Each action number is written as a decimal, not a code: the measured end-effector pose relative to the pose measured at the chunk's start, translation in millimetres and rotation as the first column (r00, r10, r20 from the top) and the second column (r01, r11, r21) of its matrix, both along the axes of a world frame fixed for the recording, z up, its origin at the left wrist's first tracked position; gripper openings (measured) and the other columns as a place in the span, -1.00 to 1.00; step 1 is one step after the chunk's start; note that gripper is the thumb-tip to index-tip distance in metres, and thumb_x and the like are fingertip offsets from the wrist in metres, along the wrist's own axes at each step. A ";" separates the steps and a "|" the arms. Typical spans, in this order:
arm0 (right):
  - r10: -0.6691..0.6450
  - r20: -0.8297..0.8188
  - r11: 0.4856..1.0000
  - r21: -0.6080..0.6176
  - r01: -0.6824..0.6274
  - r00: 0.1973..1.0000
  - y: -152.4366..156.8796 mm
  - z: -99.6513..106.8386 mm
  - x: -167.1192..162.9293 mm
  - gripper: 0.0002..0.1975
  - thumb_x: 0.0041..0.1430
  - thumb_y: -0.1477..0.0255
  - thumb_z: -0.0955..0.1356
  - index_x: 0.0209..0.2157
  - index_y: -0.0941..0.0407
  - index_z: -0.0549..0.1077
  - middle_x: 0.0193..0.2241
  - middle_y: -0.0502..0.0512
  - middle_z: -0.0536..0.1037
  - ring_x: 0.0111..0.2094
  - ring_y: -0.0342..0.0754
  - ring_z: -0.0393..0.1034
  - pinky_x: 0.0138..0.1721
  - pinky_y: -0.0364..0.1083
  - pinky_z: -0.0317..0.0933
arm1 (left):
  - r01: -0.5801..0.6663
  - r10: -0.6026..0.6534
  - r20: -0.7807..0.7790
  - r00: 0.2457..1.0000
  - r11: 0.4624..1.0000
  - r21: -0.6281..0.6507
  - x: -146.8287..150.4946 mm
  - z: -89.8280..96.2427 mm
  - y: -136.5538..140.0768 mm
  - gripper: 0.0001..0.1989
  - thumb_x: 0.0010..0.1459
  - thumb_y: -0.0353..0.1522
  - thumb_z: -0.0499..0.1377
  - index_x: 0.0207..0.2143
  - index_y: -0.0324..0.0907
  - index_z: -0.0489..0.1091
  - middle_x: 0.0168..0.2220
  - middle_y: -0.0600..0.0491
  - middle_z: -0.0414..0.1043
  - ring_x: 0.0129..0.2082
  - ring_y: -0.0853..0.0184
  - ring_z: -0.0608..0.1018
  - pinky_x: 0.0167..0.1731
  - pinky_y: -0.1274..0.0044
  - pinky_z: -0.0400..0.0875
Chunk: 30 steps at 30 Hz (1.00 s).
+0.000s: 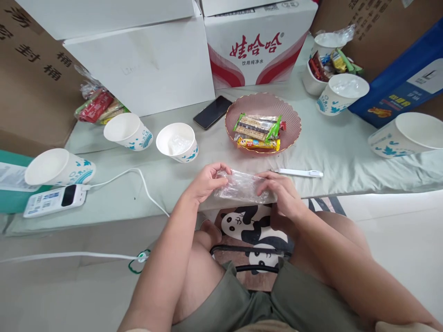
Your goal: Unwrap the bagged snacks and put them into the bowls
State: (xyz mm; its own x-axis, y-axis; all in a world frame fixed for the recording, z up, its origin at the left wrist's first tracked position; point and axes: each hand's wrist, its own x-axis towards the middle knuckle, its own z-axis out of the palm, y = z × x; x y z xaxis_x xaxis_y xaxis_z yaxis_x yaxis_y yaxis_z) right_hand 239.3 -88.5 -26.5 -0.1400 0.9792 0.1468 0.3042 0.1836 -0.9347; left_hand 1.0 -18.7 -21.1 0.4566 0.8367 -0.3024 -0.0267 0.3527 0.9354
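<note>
Head view: left hand (208,182) and right hand (284,193) pinch clear plastic (240,188), a carton (258,69) beyond reading "娃哈哈".

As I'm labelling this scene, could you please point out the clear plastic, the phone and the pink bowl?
Clear plastic (242,186), head view: its visible middle.
Phone (212,112), head view: its dark screen.
Pink bowl (261,104), head view: bare inner wall, far side.

The setting is a homelike indoor room, its exact use undeterminable; a panda-patterned mat (242,226) lies on a tiled floor (398,240) by a cloth-covered table (342,143). The table bears a pink bowl (291,113) of wrapped snacks (258,128), paper cups (128,131), a phone (212,113) and a cabled white device (44,203); printed cartons (256,55) stand along its back.
</note>
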 end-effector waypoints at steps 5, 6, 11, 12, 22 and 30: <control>-0.033 0.080 0.997 -0.072 0.039 0.996 -3.8 12.0 -11.1 -0.70 0.09 0.26 0.43 -0.14 0.08 0.53 -0.06 0.19 0.62 -0.11 0.08 0.51 -0.07 0.05 0.36 | 0.116 -0.118 0.013 0.993 0.988 0.107 0.3 -1.4 0.0 -0.69 -0.11 -0.45 0.28 -0.23 -0.18 0.39 -0.25 0.10 0.44 -0.47 0.50 0.50 -0.45 0.62 0.38; 0.041 0.080 0.983 -0.179 -0.026 0.996 -3.3 15.2 -14.2 -0.67 0.09 0.25 0.43 -0.11 0.09 0.51 -0.18 0.15 0.64 -0.22 0.03 0.52 -0.19 0.00 0.37 | 0.131 -0.134 0.015 0.991 0.981 0.145 1.1 -2.1 -0.6 -0.65 -0.08 -0.45 0.27 -0.17 -0.16 0.39 -0.21 0.08 0.46 -0.45 0.48 0.52 -0.42 0.60 0.41; 0.081 0.188 0.948 -0.318 -0.017 0.979 3.7 29.2 -27.9 -0.78 0.20 0.26 0.32 -0.40 0.10 0.48 -0.52 0.00 0.52 -0.49 -0.07 0.39 -0.44 -0.11 0.24 | -0.127 0.304 -0.158 0.939 0.736 0.665 6.5 -3.1 -11.7 -0.75 0.08 -0.42 0.16 -0.15 -0.14 0.44 -0.01 -0.06 0.47 -0.05 0.27 0.56 -0.05 0.40 0.48; 0.045 0.193 0.962 -0.273 0.010 0.980 5.3 30.8 -30.2 -0.79 0.20 0.26 0.32 -0.37 0.10 0.49 -0.50 0.01 0.53 -0.46 -0.07 0.39 -0.42 -0.11 0.25 | -0.132 0.404 -0.180 0.897 0.633 0.763 6.8 -2.6 -15.0 -0.81 0.11 -0.39 0.17 -0.19 -0.14 0.46 -0.02 -0.07 0.48 0.03 0.21 0.53 0.07 0.32 0.42; 0.081 0.151 0.997 -0.028 -0.077 0.985 17.1 26.4 -54.7 -0.79 0.30 0.30 0.31 -0.15 0.07 0.51 -0.31 0.04 0.58 -0.32 -0.05 0.44 -0.26 -0.06 0.33 | 0.022 0.049 -0.092 0.995 0.764 0.645 -10.2 -4.5 -17.5 -0.59 0.15 -0.23 0.26 0.02 -0.20 0.49 0.13 -0.14 0.46 0.15 0.14 0.50 0.20 0.31 0.37; -0.158 0.148 0.987 0.040 0.154 0.976 23.4 35.4 -65.8 -0.80 0.28 0.26 0.34 -0.29 0.06 0.55 -0.51 -0.02 0.46 -0.48 -0.10 0.30 -0.43 -0.09 0.24 | -0.184 0.302 -0.073 0.950 0.737 0.651 -14.4 -0.2 -13.0 -0.67 0.11 -0.18 0.32 -0.10 -0.13 0.59 0.00 -0.08 0.39 0.06 0.18 0.48 0.19 0.31 0.35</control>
